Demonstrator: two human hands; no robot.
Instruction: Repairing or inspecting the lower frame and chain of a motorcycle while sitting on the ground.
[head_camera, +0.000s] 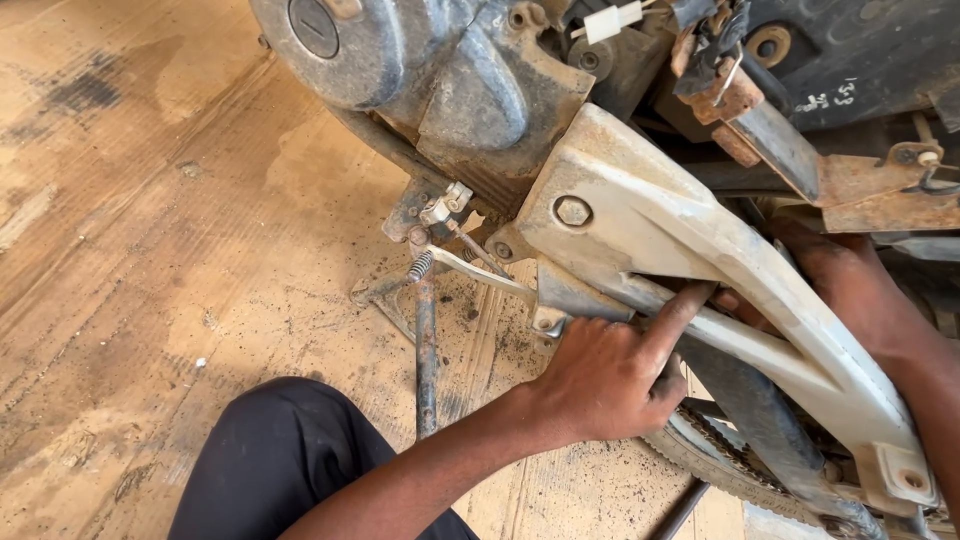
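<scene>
At the far left, the dusty wooden floor (150, 250) stretches away, stained and scattered with grit. Near the bottom edge, the person's knee in dark trousers (280, 460) sits on it. Just right of the knee, a thin metal stand rod (426, 360) rises to a small coil spring (420, 265) beneath the grimy grey engine case (430, 70) of a motorcycle. Further right, the left hand (605, 375) is curled into a loose fist beside a dirty white frame bracket (680, 240), its index finger stretched out and pressing into the slot under that bracket; it grips nothing that I can see. 1 bolt head (572, 211) shows on the bracket's far end. Below the bracket runs the drive chain (740, 470) on its sprocket. At the right, the right hand (835, 275) reaches behind the bracket, fingers hidden, so I cannot tell whether it grasps anything. Rusty metal parts (860, 190) sit above it.
</scene>
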